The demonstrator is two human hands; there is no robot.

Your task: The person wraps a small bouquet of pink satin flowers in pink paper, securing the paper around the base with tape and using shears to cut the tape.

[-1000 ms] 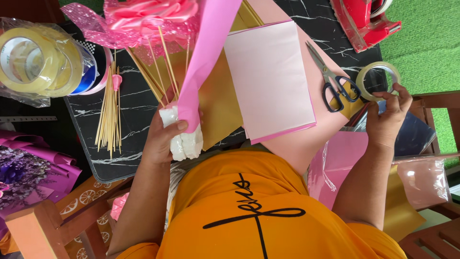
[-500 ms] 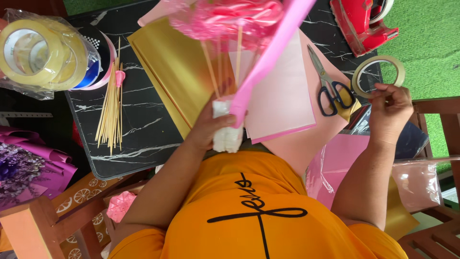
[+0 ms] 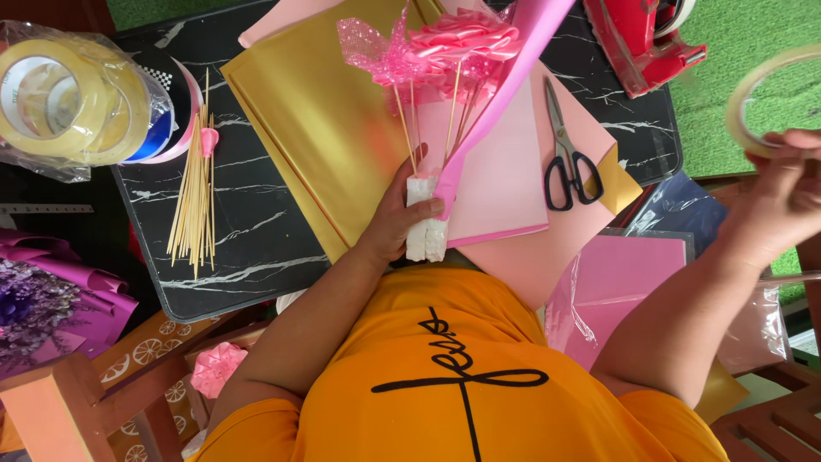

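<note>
My left hand [image 3: 400,221] grips a white foam block [image 3: 425,231] with thin wooden sticks standing in it. The sticks carry pink ribbon bows [image 3: 462,38] and a pink mesh bow [image 3: 376,51]. A strip of pink paper [image 3: 505,94] is pinned against the block by my thumb and runs up to the right. My right hand [image 3: 791,201] is lifted at the right edge and holds a roll of clear tape [image 3: 765,81] above the green surface. Under the bouquet lie a pink sheet [image 3: 505,171] and gold paper [image 3: 316,128].
Black-handled scissors [image 3: 569,158] lie on the pink paper. A red tape dispenser [image 3: 641,34] stands at the top right. Wooden skewers [image 3: 195,192] lie on the black marbled table [image 3: 248,248], with bagged tape rolls [image 3: 68,98] at its left. Purple wrapping [image 3: 51,299] sits at the lower left.
My right hand picked the tape roll off the table and raised it to the right. My left hand shifted the foam block and bows rightwards over the pink sheet.
</note>
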